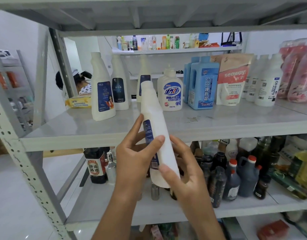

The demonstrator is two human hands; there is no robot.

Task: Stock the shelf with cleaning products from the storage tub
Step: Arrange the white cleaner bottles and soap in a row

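Gripping white bottle, left hand and right hand curl around it.

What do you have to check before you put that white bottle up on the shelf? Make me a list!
1. Grip: left hand and right hand both hold the white plastic bottle with the dark blue label: ok.
2. Bare room on the grey shelf board: ok.
3. Matching white bottles with blue labels stand there to join: ok.
4. Bottle upright: it is tilted: not ok.
5. Label facing front: it is turned to the left: not ok.
6. Cap on tight: cannot tell.
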